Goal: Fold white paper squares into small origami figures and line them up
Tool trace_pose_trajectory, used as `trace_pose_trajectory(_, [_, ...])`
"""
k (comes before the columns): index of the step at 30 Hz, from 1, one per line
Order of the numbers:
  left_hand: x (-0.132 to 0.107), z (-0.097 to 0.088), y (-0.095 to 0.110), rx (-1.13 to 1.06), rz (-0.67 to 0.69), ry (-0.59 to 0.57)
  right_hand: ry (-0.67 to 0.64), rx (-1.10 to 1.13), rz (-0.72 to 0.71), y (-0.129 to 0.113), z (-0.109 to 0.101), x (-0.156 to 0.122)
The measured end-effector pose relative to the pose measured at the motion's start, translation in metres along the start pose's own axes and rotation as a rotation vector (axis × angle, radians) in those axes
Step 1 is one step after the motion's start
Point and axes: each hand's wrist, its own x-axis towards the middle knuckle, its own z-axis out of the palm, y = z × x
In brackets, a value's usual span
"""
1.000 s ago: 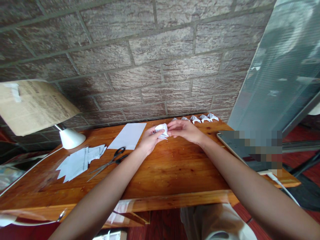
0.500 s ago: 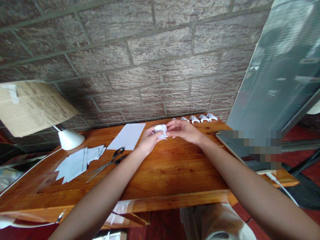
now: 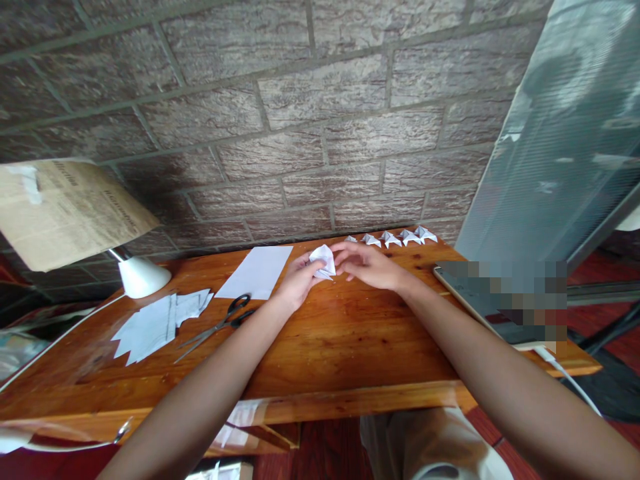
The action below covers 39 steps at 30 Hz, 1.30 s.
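Both my hands meet over the far middle of a wooden table [image 3: 350, 347]. My left hand [image 3: 299, 280] pinches a small folded white paper piece [image 3: 323, 259] from the left. My right hand [image 3: 369, 265] closes on the same piece from the right, fingertips pressed to it. The piece is lifted slightly above the tabletop and partly hidden by my fingers.
A row of several small folded paper shapes [image 3: 400, 237] lines the back edge by the brick wall. A white sheet [image 3: 256, 271], scissors [image 3: 220, 324] and paper scraps [image 3: 157, 322] lie to the left, near a lamp base [image 3: 143, 277]. A tablet [image 3: 500, 300] with cable sits right.
The folded piece has turned a little between my fingers and now points upward. My right hand's fingers have shifted slightly on it; the arms stay put.
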Motion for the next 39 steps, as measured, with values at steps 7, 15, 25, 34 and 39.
trace_pose_trajectory(7, [-0.005, 0.007, 0.001, 0.014, 0.005, -0.079, 0.026, -0.023, 0.040, 0.006, 0.000, 0.002])
trace_pose_trajectory(15, [-0.005, 0.007, -0.001, -0.006, 0.005, -0.125, 0.097, -0.109, 0.054, 0.012, 0.003, 0.004])
trace_pose_trajectory(25, [-0.006, 0.008, -0.005, 0.028, -0.014, -0.112, 0.239, -0.236, 0.046, 0.016, 0.008, 0.005])
trace_pose_trajectory(34, [-0.006, 0.008, -0.002, 0.019, 0.020, -0.107, 0.203, -0.128, 0.007, 0.011, 0.010, 0.005])
trace_pose_trajectory(39, [-0.006, 0.009, 0.000, -0.024, -0.006, -0.124, 0.178, -0.089, 0.076, 0.001, 0.007, 0.003])
